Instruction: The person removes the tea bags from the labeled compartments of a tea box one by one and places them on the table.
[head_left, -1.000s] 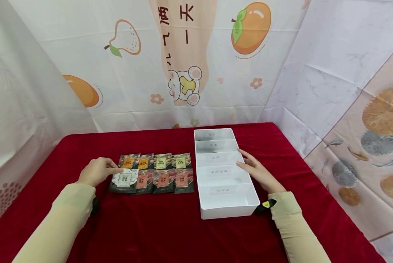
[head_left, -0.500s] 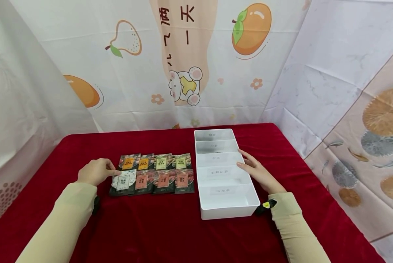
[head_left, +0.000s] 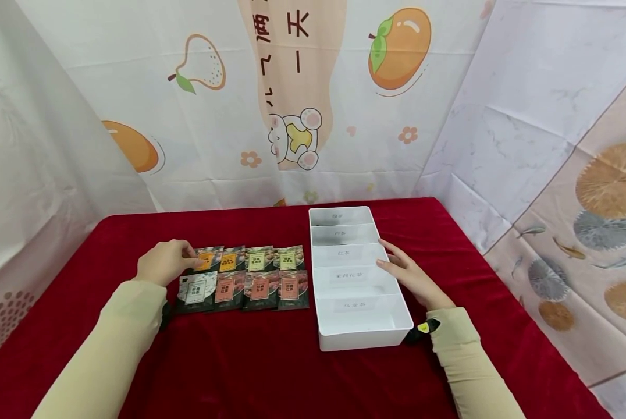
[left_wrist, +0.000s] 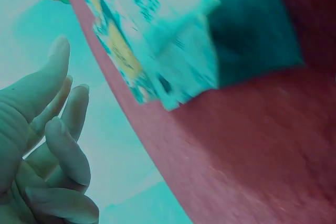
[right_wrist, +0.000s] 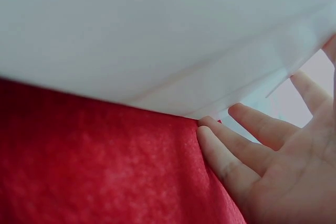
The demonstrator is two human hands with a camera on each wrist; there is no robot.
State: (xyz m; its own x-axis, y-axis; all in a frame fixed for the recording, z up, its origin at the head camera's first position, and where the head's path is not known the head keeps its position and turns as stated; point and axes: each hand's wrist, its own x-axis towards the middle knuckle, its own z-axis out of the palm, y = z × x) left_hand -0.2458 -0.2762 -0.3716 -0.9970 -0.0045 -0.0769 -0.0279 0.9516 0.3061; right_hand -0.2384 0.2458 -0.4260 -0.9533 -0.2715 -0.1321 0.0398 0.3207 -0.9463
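Observation:
My left hand (head_left: 166,262) hovers over the left end of two rows of flat printed sachets, fingertips right at an orange-labelled sachet (head_left: 206,259). In the left wrist view its thumb and loosely bent fingers (left_wrist: 68,150) stand apart with nothing between them. Just in front lies a white-and-dark sachet (head_left: 196,288), beside three red-labelled ones, including a red-labelled sachet (head_left: 260,289). A second orange-labelled sachet (head_left: 232,259) and two green-labelled ones, such as a green-labelled sachet (head_left: 289,258), complete the back row. My right hand (head_left: 409,273), fingers extended, rests against the side of a white divided box (head_left: 360,340).
Several compartments run the length of the box, each with a paper label such as the front label (head_left: 355,304). Red cloth (head_left: 250,366) covers the table. A printed curtain (head_left: 203,145) hangs behind, and another curtain (head_left: 533,174) closes the right side.
My left hand was pinching the white sachet's corner; it has let go and moved back and right over the orange-labelled sachet. The white sachet shifted slightly left. My right hand stays put.

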